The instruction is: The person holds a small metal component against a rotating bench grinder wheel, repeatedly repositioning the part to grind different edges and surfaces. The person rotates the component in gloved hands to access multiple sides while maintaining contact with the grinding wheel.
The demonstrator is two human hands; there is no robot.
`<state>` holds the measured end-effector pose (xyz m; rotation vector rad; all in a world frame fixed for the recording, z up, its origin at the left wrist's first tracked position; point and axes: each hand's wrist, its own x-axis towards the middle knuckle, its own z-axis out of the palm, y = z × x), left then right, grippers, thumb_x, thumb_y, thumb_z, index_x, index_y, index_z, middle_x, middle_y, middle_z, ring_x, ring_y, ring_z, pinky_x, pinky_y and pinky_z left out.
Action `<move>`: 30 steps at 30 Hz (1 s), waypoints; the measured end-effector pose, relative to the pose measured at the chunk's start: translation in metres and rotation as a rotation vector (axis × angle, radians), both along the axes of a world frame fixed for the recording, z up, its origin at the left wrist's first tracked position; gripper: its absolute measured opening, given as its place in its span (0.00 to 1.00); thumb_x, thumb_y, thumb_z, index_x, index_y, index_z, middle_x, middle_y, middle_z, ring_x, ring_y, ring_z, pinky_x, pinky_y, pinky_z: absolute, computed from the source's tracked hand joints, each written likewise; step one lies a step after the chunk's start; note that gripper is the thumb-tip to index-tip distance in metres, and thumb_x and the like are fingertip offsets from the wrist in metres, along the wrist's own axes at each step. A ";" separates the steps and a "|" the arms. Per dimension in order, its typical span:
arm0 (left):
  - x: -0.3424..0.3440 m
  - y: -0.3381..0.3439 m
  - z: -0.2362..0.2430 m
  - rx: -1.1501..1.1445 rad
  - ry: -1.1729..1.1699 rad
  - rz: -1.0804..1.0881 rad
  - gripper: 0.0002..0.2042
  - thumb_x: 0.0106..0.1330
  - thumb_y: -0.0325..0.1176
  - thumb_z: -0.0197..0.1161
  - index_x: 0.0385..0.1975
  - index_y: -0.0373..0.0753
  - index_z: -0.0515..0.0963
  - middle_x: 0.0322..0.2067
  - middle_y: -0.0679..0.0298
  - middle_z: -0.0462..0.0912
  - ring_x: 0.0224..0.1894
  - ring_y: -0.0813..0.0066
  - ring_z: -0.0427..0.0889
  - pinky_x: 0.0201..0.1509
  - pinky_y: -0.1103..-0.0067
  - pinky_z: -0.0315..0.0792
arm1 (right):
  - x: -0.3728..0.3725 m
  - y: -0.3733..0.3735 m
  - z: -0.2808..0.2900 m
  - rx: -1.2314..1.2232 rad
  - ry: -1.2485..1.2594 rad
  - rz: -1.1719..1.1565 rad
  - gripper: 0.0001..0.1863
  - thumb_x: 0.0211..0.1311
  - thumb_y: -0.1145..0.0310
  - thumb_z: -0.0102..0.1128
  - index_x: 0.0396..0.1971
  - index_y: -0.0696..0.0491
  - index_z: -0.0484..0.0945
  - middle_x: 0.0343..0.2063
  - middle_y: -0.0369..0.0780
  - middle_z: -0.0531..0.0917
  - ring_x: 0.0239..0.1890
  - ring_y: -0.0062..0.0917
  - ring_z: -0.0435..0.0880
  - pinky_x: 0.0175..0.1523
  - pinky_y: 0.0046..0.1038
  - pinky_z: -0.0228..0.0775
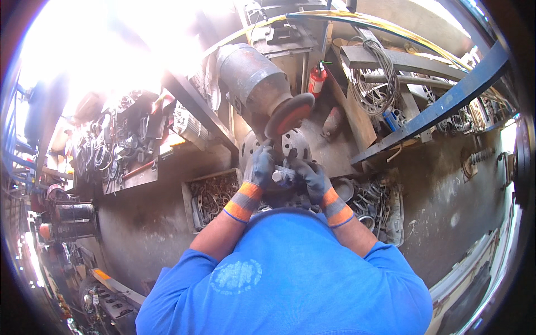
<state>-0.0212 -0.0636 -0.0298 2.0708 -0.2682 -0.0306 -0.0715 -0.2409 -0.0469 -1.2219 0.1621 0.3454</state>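
In front of my chest, both hands wear grey work gloves with orange cuffs. My left hand (260, 168) has its fingers closed around the left side of a small metal part (282, 176) with a shiny round end. From the other side, my right hand (310, 178) grips the same part. The exact kind of part is hard to make out, since the gloves cover much of it. Just beyond my fingertips is the disc wheel (290, 115) of a grinder, with a reddish face. Its large grey motor (251, 72) leans away to the upper left.
Crates of scrap metal (215, 198) stand low on both sides of me. A red fire extinguisher (317, 81) is beyond the wheel. Coiled cable (382, 72) and a blue steel beam (441, 103) are at the right; a cluttered bench (131, 181) is at the left.
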 end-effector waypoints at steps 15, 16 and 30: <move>-0.020 -0.001 0.022 -0.354 -0.019 0.058 0.20 0.66 0.38 0.46 0.48 0.32 0.77 0.45 0.57 0.81 0.47 0.69 0.79 0.52 0.75 0.71 | 0.012 0.009 0.034 -0.034 -0.201 0.091 0.14 0.58 0.66 0.51 0.36 0.58 0.82 0.28 0.31 0.78 0.31 0.14 0.73 0.38 0.20 0.69; -0.018 0.002 0.024 -0.230 -0.069 0.046 0.20 0.65 0.38 0.46 0.48 0.32 0.77 0.45 0.57 0.81 0.47 0.69 0.79 0.52 0.75 0.71 | 0.014 0.010 0.035 -0.012 -0.189 0.082 0.14 0.59 0.66 0.51 0.36 0.58 0.82 0.29 0.31 0.78 0.32 0.14 0.73 0.38 0.20 0.69; -0.001 -0.003 0.009 0.000 0.087 0.164 0.20 0.66 0.39 0.45 0.48 0.35 0.78 0.41 0.56 0.82 0.43 0.70 0.81 0.48 0.76 0.73 | 0.014 0.012 0.015 0.088 -0.039 -0.041 0.20 0.64 0.59 0.58 0.46 0.61 0.79 0.37 0.35 0.82 0.37 0.16 0.78 0.43 0.21 0.72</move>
